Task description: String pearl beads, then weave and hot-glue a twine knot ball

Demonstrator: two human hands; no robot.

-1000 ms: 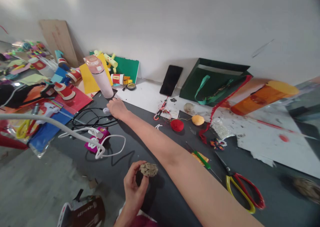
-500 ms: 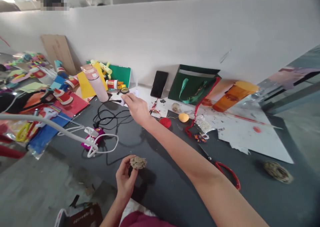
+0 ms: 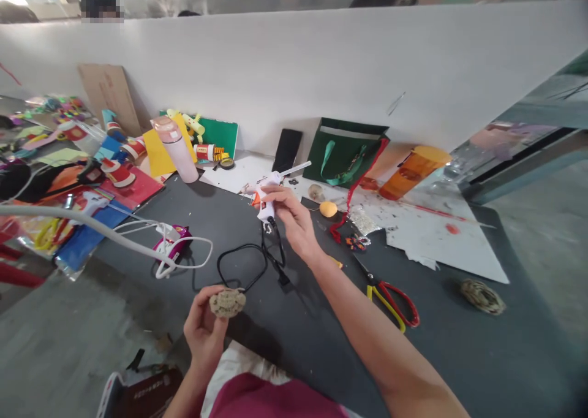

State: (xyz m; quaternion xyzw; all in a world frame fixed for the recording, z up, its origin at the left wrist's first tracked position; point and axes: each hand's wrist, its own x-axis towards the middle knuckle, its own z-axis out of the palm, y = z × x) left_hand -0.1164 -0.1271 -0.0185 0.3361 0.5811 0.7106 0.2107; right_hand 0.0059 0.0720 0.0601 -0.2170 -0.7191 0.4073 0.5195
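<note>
Near the front edge of the dark table, my left hand [image 3: 206, 329] pinches a beige, rough, woven-looking piece [image 3: 228, 303] between thumb and fingers. Further forward, my right hand [image 3: 291, 217] is closed around a white glue gun [image 3: 267, 200] with an orange trigger. A clear stick rises from its back end, and its nozzle points left. The gun's black cord [image 3: 242, 246] hangs down and loops on the table, with a plug lying at its end. To the right lie scissors [image 3: 383, 295] with red and yellow handles, and a coiled beige bundle [image 3: 482, 296].
A purple power block [image 3: 177, 240] with white cables lies left. Behind stand a pink bottle [image 3: 177, 148], a phone [image 3: 287, 151], a green bag [image 3: 344, 154] and an orange cylinder [image 3: 411, 173]. Coloured craft pieces cover the far left. A person's head shows beyond the partition.
My right hand has moved right and now has the white glue gun lifted, its cord dragged along. My left hand and the beige piece have shifted slightly left. The camera view has shifted slightly.
</note>
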